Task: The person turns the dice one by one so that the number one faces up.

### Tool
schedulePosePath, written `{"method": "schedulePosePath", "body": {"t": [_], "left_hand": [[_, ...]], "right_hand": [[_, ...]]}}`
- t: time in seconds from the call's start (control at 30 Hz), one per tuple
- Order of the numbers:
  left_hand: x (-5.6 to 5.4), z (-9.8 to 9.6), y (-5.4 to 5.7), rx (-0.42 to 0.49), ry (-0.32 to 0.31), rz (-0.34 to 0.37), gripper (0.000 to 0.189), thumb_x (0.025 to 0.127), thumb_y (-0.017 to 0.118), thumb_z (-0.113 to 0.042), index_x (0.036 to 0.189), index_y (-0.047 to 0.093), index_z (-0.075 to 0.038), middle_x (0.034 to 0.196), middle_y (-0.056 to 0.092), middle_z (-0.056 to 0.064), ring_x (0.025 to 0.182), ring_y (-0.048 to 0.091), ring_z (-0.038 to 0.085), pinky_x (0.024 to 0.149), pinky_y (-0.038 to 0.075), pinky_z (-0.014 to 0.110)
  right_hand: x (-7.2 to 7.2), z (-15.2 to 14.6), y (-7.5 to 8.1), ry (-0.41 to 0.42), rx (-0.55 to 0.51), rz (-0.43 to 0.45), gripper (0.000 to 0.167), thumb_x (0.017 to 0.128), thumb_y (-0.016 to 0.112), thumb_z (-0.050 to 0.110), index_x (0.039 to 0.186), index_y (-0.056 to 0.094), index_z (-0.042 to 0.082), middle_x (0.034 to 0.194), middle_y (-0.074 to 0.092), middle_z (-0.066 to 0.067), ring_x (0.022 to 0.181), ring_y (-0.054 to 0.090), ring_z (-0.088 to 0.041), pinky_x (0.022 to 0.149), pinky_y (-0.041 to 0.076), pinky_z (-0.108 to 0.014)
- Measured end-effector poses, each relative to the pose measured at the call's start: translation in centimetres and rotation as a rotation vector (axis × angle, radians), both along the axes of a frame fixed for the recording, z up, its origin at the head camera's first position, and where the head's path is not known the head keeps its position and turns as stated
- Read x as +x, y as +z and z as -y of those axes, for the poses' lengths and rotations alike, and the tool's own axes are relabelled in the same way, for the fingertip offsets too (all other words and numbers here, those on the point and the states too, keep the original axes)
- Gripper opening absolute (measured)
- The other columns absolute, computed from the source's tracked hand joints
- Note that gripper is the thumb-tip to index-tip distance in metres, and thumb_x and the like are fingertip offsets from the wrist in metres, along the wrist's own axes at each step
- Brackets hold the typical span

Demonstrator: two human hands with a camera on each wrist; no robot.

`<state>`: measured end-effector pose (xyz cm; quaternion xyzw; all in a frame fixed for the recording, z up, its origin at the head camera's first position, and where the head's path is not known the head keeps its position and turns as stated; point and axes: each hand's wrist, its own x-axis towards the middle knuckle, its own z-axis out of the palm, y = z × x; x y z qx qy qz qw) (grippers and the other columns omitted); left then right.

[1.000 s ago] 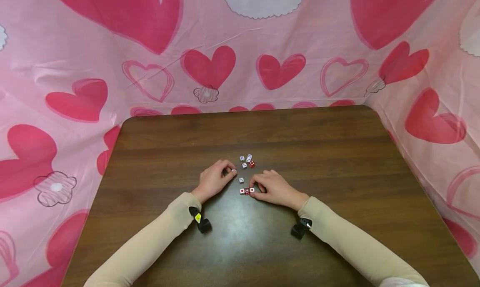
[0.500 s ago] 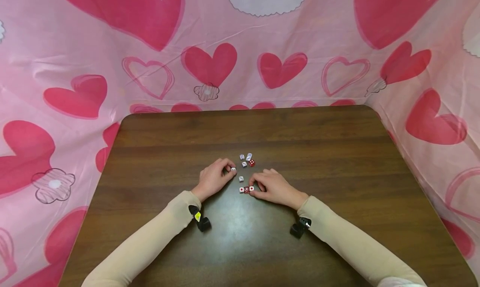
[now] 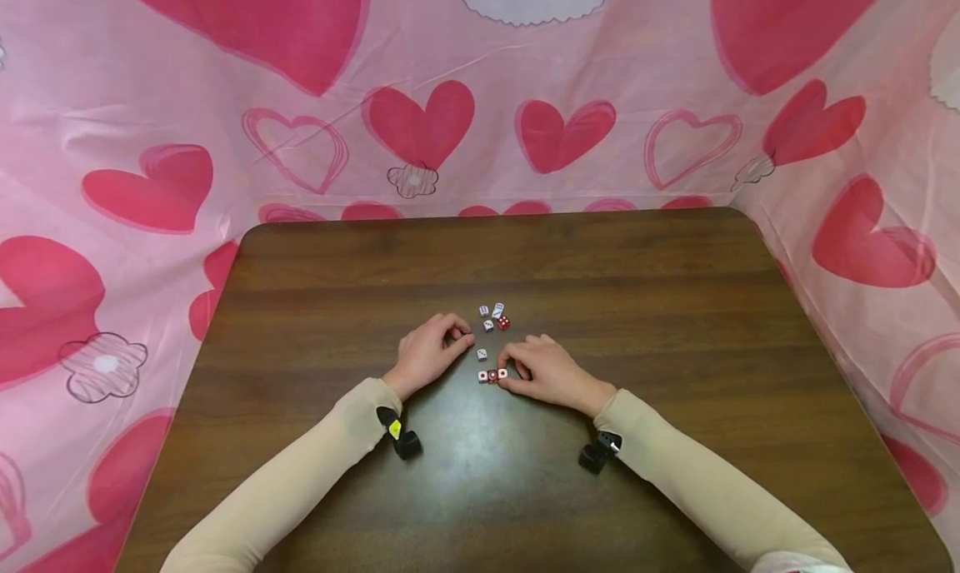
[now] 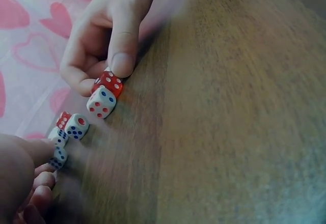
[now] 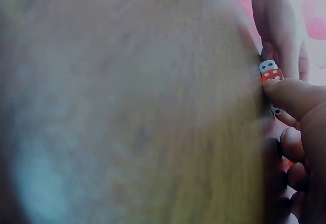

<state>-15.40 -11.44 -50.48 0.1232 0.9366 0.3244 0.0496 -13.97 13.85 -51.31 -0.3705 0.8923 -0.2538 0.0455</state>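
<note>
Near the table's middle, my right hand (image 3: 551, 373) pinches a white die (image 3: 502, 374) at the right end of a short row. A red die (image 3: 492, 376) and another white die (image 3: 482, 376) complete the row, side by side. My left hand (image 3: 431, 352) is up and left of it, thumb and fingertips together around a small die that they mostly hide. Between the hands lies a lone white die (image 3: 482, 355). In the left wrist view, the red die (image 4: 114, 85) sits close to the right thumb, with white dice (image 4: 59, 158) by the left fingers.
Beyond the hands lie several loose dice, among them a white die (image 3: 488, 326) and a red die (image 3: 503, 322). They rest on a brown wooden table (image 3: 600, 273). A pink heart-patterned cloth (image 3: 495, 65) hangs around its back and sides.
The die at my left fingertips showed a white face half a second ago and is now mostly hidden between them. My right hand stays on the row of dice.
</note>
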Motion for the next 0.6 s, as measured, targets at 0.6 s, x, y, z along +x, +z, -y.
{"method": "schedulePosePath", "body": {"t": [0.6], "left_hand": [[-0.01,0.17,-0.01,0.004,-0.017,-0.011,0.012,0.098,0.073,-0.034,0.107,0.073,-0.025,0.096,0.064,-0.009,0.074,0.054,0.007,0.068,0.040,0.037]], "right_hand": [[0.03,0.09,-0.03,-0.011,0.013,0.012,0.017,0.096,0.076,0.038,0.103,0.066,0.026,0.067,0.043,0.016,0.069,0.039,-0.006,0.078,0.034,-0.031]]}}
